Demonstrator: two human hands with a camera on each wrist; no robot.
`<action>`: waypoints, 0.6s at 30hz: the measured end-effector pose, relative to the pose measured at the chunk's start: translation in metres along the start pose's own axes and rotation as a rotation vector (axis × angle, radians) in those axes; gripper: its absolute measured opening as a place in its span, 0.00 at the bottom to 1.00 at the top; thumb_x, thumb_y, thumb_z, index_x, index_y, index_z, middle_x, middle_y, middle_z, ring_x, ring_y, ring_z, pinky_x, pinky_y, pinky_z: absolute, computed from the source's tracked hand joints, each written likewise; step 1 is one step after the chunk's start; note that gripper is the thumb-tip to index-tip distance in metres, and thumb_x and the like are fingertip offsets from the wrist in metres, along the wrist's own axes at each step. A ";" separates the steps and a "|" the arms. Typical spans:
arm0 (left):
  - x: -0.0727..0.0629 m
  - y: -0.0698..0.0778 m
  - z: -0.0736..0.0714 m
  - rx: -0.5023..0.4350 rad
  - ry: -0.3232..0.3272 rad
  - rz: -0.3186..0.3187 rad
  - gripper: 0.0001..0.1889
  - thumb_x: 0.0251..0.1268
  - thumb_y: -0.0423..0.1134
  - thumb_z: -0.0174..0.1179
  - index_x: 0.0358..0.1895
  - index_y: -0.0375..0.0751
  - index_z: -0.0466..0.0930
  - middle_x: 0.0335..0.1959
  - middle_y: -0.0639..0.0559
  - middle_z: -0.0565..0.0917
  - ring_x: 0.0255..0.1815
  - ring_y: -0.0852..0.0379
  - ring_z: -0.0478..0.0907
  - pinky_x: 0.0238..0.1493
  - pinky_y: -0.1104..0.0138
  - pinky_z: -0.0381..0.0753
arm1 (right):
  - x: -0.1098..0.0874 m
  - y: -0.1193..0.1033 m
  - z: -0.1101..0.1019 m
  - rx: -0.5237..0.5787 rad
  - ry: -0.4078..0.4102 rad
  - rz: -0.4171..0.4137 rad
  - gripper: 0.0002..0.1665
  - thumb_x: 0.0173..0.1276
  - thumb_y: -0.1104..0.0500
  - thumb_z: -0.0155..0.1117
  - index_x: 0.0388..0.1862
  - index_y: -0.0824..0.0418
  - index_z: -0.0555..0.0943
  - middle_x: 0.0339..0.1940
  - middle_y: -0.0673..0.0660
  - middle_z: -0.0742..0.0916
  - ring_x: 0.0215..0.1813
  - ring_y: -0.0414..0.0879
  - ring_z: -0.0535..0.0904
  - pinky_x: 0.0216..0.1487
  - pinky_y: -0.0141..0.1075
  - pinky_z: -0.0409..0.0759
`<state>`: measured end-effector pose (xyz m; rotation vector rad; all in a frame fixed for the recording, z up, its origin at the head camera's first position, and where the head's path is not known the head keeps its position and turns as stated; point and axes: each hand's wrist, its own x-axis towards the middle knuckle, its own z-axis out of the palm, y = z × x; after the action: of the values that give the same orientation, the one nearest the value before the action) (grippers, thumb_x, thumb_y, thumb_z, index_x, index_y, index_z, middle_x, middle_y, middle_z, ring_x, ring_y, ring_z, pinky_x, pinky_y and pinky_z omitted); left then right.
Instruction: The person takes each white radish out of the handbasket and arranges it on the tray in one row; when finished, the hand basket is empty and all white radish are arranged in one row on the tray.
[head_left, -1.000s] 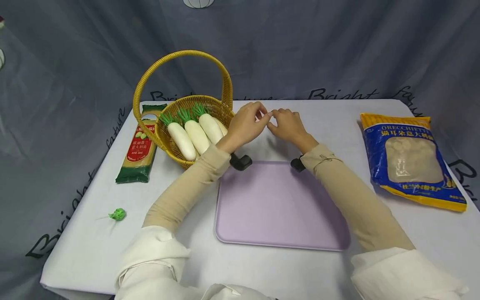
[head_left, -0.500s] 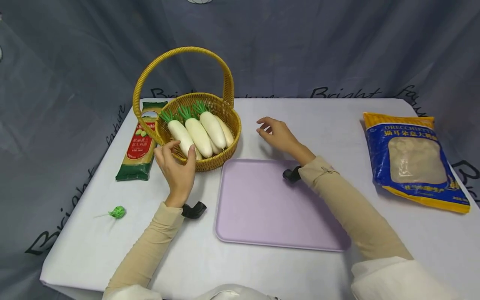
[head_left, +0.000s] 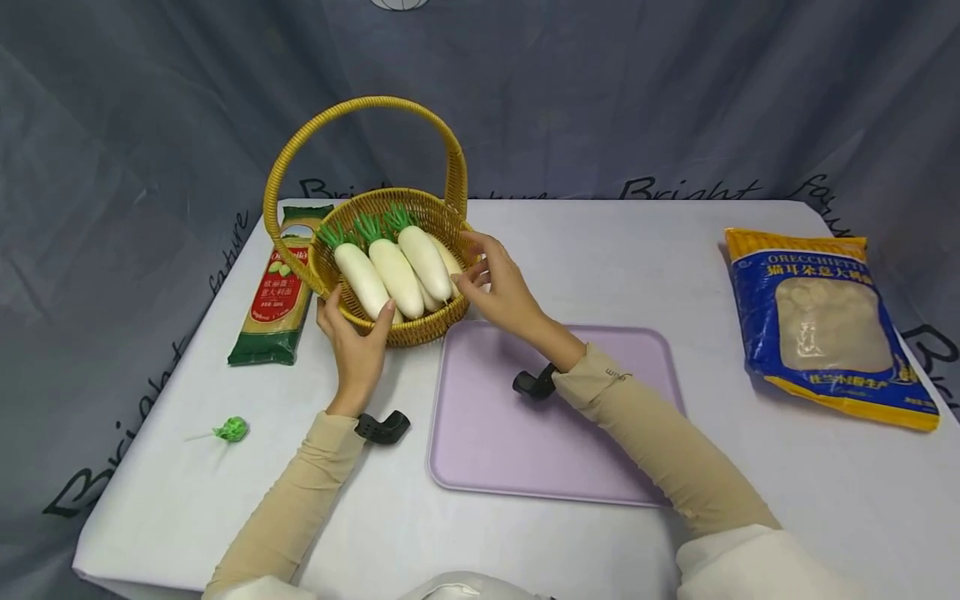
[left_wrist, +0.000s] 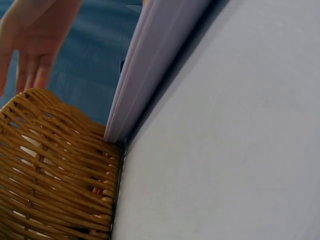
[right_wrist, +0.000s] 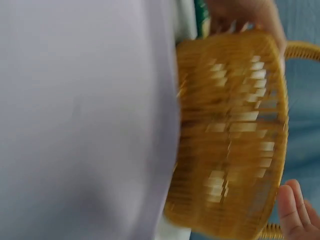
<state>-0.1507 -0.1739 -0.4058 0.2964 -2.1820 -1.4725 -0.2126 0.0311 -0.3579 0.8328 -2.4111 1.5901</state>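
A yellow wicker basket (head_left: pixel 412 333) with a tall hooped handle holds several white radishes (head_left: pixel 396 279) with green tops. At its front left, my left hand (head_left: pixel 354 358) grips the rim, thumb and fingers spread along the edge. The right wrist view has that left hand (right_wrist: pixel 247 12) against the far end of the basket wall (right_wrist: pixel 230 135). My right hand (head_left: pixel 510 292) is at the basket's right rim, fingers extended and holding nothing. From the left wrist, the right hand (left_wrist: pixel 40 35) appears just beyond the woven side (left_wrist: pixel 55 165).
A lilac tray (head_left: pixel 540 442) lies right in front of the basket, beneath my right forearm. Left of the basket is a spaghetti packet (head_left: pixel 273 300). A small green-wrapped lollipop (head_left: pixel 231 429) lies at the front left, a blue-and-yellow orecchiette bag (head_left: pixel 828 325) at the far right.
My hands were together right of the basket, then parted. The left hand came round to the basket's front left, and the right hand has since moved left to its right rim.
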 end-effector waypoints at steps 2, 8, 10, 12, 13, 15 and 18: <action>0.000 0.000 -0.001 -0.003 -0.033 -0.019 0.44 0.53 0.56 0.60 0.68 0.45 0.47 0.70 0.44 0.43 0.73 0.52 0.40 0.70 0.55 0.42 | 0.003 -0.004 0.007 0.035 0.006 0.010 0.37 0.61 0.60 0.58 0.68 0.60 0.55 0.55 0.64 0.69 0.45 0.49 0.76 0.47 0.36 0.76; 0.001 -0.001 -0.004 0.013 -0.064 -0.020 0.44 0.54 0.56 0.60 0.69 0.44 0.46 0.68 0.45 0.49 0.71 0.52 0.45 0.70 0.55 0.44 | 0.015 -0.010 0.019 -0.004 -0.003 0.092 0.41 0.60 0.57 0.60 0.69 0.56 0.52 0.63 0.64 0.60 0.58 0.52 0.68 0.57 0.45 0.70; 0.002 -0.001 -0.005 0.019 -0.072 -0.023 0.45 0.53 0.56 0.60 0.68 0.43 0.46 0.68 0.44 0.48 0.71 0.51 0.46 0.70 0.55 0.44 | 0.019 -0.013 0.022 -0.026 -0.025 0.114 0.42 0.60 0.56 0.60 0.69 0.56 0.52 0.64 0.64 0.58 0.61 0.53 0.64 0.58 0.47 0.69; 0.003 0.000 -0.007 0.029 -0.078 -0.030 0.45 0.53 0.56 0.60 0.68 0.43 0.45 0.68 0.44 0.48 0.71 0.50 0.46 0.70 0.55 0.45 | 0.023 -0.016 0.024 -0.061 -0.050 0.140 0.43 0.60 0.55 0.60 0.70 0.56 0.50 0.66 0.64 0.56 0.64 0.54 0.62 0.59 0.47 0.67; 0.003 0.000 -0.007 0.036 -0.081 -0.030 0.45 0.53 0.57 0.60 0.69 0.43 0.45 0.68 0.44 0.48 0.71 0.50 0.46 0.70 0.55 0.45 | 0.025 -0.016 0.025 -0.080 -0.061 0.149 0.44 0.60 0.54 0.60 0.70 0.56 0.49 0.66 0.64 0.55 0.64 0.55 0.61 0.60 0.47 0.67; 0.004 0.001 -0.008 0.047 -0.092 -0.030 0.46 0.53 0.56 0.60 0.69 0.43 0.44 0.68 0.43 0.47 0.71 0.49 0.45 0.69 0.54 0.44 | 0.029 -0.013 0.027 -0.115 -0.062 0.163 0.45 0.61 0.54 0.60 0.70 0.57 0.47 0.66 0.65 0.53 0.65 0.57 0.62 0.62 0.46 0.66; 0.005 0.002 -0.009 0.067 -0.108 -0.029 0.46 0.53 0.56 0.60 0.69 0.42 0.43 0.67 0.42 0.46 0.70 0.48 0.45 0.69 0.53 0.44 | 0.035 -0.011 0.030 -0.178 -0.042 0.185 0.48 0.60 0.52 0.61 0.71 0.59 0.45 0.66 0.65 0.53 0.62 0.57 0.66 0.61 0.43 0.68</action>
<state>-0.1506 -0.1826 -0.4000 0.2787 -2.3250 -1.4649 -0.2308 -0.0116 -0.3481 0.6340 -2.6797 1.3994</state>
